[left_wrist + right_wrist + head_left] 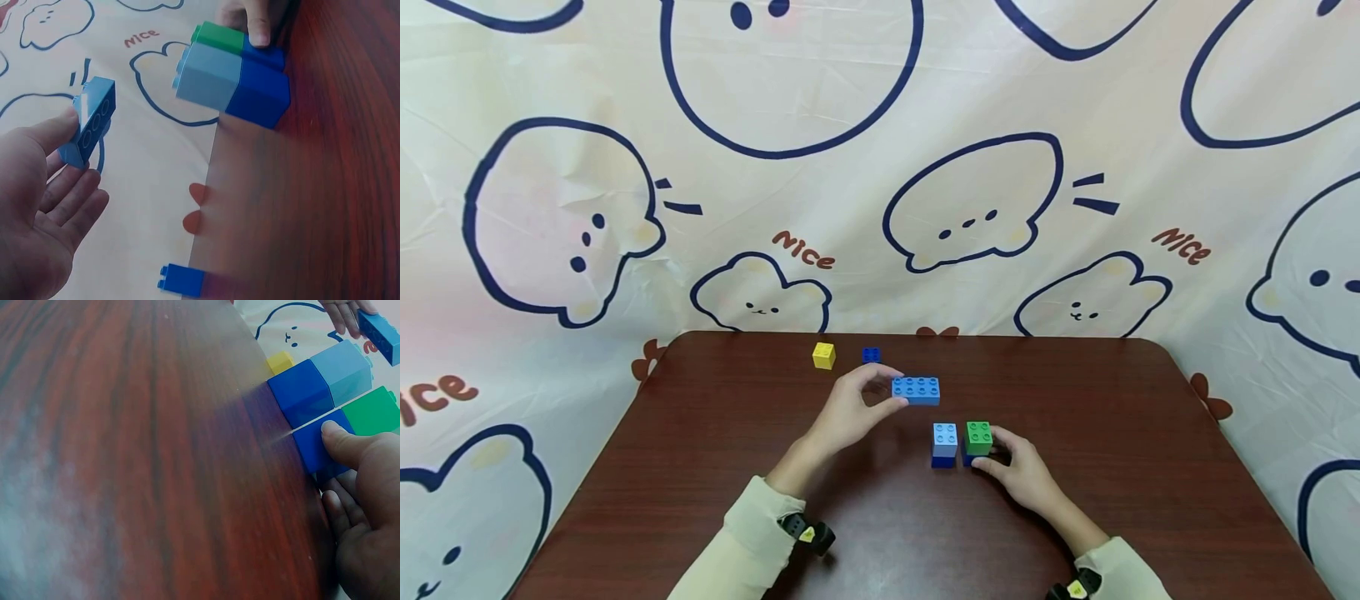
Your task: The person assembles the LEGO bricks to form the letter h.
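Observation:
My left hand (848, 410) pinches a long medium-blue toy building brick (916, 390) by its left end, thumb on one side and fingers on the other. In the left wrist view that brick (94, 119) is held up off the table, its hollow underside showing. With thumb and fingers my right hand (1024, 471) grips a stack of a green brick (978, 437) on a dark blue brick (315, 440), the thumb lying on the dark blue one. Close to its left stands a second stack, a light blue brick (944, 439) on a dark blue brick (943, 462).
Toward the table's far edge sit a yellow brick (823, 356) and a small dark blue brick (871, 355), the latter just behind my left hand. The brown wooden table (715, 450) meets a cartoon-printed cloth (850, 200) behind and at both sides.

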The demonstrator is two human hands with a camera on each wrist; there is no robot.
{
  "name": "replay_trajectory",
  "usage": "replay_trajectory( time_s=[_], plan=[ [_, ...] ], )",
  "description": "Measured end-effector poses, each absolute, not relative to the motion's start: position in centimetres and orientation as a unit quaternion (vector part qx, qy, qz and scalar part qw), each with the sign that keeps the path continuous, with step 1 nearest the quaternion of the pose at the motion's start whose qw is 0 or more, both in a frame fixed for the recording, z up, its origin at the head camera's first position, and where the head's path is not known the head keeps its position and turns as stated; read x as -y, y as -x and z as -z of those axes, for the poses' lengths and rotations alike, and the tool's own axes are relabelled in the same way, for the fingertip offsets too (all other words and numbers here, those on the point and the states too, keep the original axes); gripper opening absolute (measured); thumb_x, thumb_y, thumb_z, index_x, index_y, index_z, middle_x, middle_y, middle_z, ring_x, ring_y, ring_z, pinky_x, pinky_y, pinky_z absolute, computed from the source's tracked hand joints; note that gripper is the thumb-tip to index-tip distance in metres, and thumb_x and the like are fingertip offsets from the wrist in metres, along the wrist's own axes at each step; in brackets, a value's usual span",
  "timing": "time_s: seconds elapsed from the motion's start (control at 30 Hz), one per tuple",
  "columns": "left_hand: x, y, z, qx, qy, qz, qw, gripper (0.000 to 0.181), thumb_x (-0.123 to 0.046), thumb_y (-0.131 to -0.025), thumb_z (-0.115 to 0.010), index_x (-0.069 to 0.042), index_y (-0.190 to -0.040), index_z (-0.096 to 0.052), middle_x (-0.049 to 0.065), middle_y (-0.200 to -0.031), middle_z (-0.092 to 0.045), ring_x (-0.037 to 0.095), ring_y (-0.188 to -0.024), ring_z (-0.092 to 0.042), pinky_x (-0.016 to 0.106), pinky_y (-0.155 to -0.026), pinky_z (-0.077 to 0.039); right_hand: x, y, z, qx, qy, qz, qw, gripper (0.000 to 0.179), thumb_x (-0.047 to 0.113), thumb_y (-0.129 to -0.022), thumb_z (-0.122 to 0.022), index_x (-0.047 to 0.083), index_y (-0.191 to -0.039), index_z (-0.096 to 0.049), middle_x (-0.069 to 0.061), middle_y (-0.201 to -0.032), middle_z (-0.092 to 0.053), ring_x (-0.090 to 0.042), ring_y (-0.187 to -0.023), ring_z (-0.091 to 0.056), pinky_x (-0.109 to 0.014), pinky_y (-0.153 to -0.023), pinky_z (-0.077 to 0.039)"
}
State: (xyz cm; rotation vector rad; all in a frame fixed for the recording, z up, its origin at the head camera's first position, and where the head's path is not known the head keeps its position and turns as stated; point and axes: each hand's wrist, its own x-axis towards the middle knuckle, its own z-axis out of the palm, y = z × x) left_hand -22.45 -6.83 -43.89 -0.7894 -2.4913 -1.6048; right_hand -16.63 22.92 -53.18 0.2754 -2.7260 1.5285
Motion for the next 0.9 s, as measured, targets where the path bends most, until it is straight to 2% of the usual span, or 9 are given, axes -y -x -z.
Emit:
replay_trajectory(
  time_s=[0.23, 0.4, 0.7, 0.9],
  plan=[
    [5.6, 22.0, 44.2, 0.806, 0.270, 0.526, 0.024, 0.032, -0.016, -0.089, -0.081, -0.012, -0.118, -0.070, 0.000, -0.110, -0.071, 0.026, -0.099, -0.066, 0.051, -0.091, -0.055, -22.9, 16.6, 53.2, 0.868, -0.089, -0.488, 0.002, 0.045, 0.012, -0.087, -0.081, 0.008, -0.129, -0.065, -0.001, -0.112, -0.072, -0.017, -0.104, -0.066, -0.030, -0.087, -0.054],
    [4.7, 21.7, 44.2, 0.803, 0.280, 0.526, 0.024, 0.033, -0.015, -0.088, -0.082, -0.010, -0.118, -0.069, 0.002, -0.111, -0.071, 0.025, -0.099, -0.066, 0.045, -0.090, -0.056, -22.9, 16.6, 53.3, 0.870, -0.088, -0.486, 0.003, 0.046, 0.012, -0.087, -0.081, 0.008, -0.130, -0.065, -0.001, -0.112, -0.071, -0.018, -0.105, -0.066, -0.031, -0.087, -0.054],
    [3.1, 21.1, 44.6, 0.797, 0.290, 0.529, 0.021, 0.032, -0.015, -0.089, -0.081, -0.009, -0.118, -0.069, 0.002, -0.111, -0.070, 0.023, -0.096, -0.065, 0.048, -0.088, -0.056, -22.9, 16.7, 53.3, 0.872, -0.088, -0.481, 0.006, 0.045, 0.012, -0.088, -0.081, 0.007, -0.129, -0.065, -0.002, -0.113, -0.071, -0.018, -0.105, -0.066, -0.033, -0.089, -0.054],
    [2.4, 20.6, 45.1, 0.802, 0.298, 0.518, 0.026, 0.033, -0.016, -0.089, -0.081, -0.009, -0.118, -0.070, 0.003, -0.111, -0.070, 0.023, -0.097, -0.065, 0.044, -0.088, -0.057, -22.9, 16.7, 53.2, 0.873, -0.094, -0.479, 0.009, 0.044, 0.014, -0.089, -0.079, 0.007, -0.130, -0.065, -0.002, -0.113, -0.071, -0.017, -0.104, -0.066, -0.034, -0.088, -0.055]
  ],
)
